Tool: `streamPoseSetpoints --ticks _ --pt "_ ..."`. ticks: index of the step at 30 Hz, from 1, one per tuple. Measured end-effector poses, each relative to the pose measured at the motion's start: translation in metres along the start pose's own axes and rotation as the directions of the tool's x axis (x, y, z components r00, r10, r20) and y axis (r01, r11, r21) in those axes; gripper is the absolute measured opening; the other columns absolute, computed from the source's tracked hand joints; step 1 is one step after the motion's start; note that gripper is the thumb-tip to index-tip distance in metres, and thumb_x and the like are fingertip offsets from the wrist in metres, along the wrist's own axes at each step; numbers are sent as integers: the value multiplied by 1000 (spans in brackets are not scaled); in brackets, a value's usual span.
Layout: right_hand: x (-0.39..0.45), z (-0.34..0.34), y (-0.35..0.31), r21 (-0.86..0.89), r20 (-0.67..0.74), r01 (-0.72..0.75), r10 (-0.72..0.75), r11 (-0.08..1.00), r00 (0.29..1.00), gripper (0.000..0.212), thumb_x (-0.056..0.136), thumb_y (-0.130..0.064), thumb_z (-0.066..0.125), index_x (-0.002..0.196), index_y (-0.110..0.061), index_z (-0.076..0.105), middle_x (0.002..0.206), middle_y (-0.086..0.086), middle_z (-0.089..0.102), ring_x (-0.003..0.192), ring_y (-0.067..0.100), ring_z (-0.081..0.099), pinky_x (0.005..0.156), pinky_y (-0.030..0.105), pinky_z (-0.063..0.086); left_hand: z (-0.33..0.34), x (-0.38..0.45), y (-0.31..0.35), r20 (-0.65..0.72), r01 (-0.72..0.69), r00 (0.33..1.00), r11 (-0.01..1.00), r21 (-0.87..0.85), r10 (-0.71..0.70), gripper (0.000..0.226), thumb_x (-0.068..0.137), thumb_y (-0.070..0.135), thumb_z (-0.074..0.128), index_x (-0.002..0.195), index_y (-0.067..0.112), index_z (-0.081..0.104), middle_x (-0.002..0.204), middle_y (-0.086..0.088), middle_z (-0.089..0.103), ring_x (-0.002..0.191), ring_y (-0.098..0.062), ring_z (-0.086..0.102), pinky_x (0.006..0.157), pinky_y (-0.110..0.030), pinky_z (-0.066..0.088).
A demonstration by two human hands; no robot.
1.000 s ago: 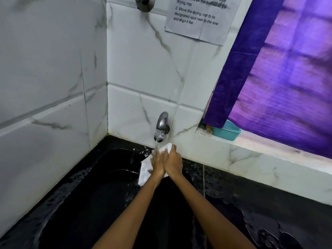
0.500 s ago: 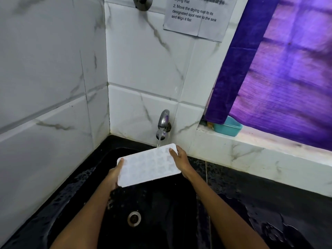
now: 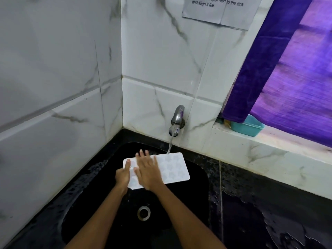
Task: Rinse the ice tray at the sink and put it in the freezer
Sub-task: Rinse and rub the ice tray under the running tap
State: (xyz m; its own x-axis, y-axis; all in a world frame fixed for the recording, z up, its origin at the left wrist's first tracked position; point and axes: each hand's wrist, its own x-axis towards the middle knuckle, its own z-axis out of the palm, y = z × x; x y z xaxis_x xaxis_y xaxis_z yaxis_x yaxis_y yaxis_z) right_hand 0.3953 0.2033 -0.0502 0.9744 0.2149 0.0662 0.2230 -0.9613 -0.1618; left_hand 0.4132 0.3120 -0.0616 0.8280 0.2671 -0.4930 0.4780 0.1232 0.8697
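From the head camera I see the white ice tray [image 3: 172, 167] held flat over the black sink [image 3: 197, 177], under the tap [image 3: 177, 121]. Water falls on its far edge. My left hand [image 3: 123, 175] grips the tray's left end, thumb on top. My right hand [image 3: 148, 169] lies flat on the tray, fingers straight.

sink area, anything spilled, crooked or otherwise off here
Nothing serious. Water is pooled and beaded on the black counter right of the sink, likely rinse splash. The ice tray sits slightly askew under the running tap, left hand gripping, right hand flat on it.
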Motion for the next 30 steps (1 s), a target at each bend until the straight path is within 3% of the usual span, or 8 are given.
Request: streamPoseSetpoints --ticks 5,8,13,18,22,25,27,30 --pt "-11 -20 69 -8 70 -445 445 895 893 56 101 -40 21 150 -23 0 159 15 -3 147 33 -4 113 61 7 -41 16 -2 -57 5 998 1000 7 -4 52 95 39 53 104 -12 61 106 -28 63 99 -38 63 80 -40 48" --pt "-14 -26 71 476 233 -548 502 688 833 64 101 -33 31 150 -15 -6 145 21 37 130 37 41 98 42 46 -46 19 -4 -29 10 1000 1000 13 -10 56 96 44 49 113 -9 60 120 -27 61 102 -37 61 81 -37 46" --pt "-13 -45 79 704 199 -492 522 513 829 35 94 -12 48 128 -2 47 123 16 56 112 30 54 89 32 44 -36 16 3 98 219 970 975 33 -221 91 91 70 17 137 -3 47 138 -26 50 119 -41 54 101 -50 44" --pt "-23 -68 102 726 -8 -311 460 613 888 25 77 14 55 74 -9 45 91 24 64 87 27 59 69 30 44 -32 7 -1 440 521 787 848 -100 -432 116 71 88 1 143 7 40 150 -23 35 138 -42 32 109 -67 14" --pt "-39 -80 116 721 -164 -195 437 665 884 31 74 23 54 66 -7 50 96 28 67 94 32 64 85 38 51 1 -5 0 455 469 841 812 -346 -292 45 102 31 39 131 -2 48 139 -25 46 101 -37 56 94 -40 48" --pt "-49 -81 132 693 -235 -164 435 702 869 31 74 24 45 65 -5 52 71 13 58 78 24 57 81 32 43 20 -13 3 361 327 918 832 -449 -166 56 97 1 45 150 10 28 145 -17 42 115 -34 54 88 -35 47" --pt "-54 -85 135 821 -125 -213 531 529 838 29 82 16 47 72 -10 49 85 13 60 85 26 58 77 42 50 27 -14 4 418 318 903 804 -503 -96 65 95 -4 45 152 13 19 149 -15 40 128 -35 48 97 -40 42" --pt "-52 -88 133 977 92 -204 718 70 690 14 94 -1 48 92 -14 53 97 5 60 86 19 61 69 35 56 30 -23 10 569 348 822 820 -455 -33 41 94 -7 36 133 3 44 111 -15 71 89 -28 73 74 -36 60"
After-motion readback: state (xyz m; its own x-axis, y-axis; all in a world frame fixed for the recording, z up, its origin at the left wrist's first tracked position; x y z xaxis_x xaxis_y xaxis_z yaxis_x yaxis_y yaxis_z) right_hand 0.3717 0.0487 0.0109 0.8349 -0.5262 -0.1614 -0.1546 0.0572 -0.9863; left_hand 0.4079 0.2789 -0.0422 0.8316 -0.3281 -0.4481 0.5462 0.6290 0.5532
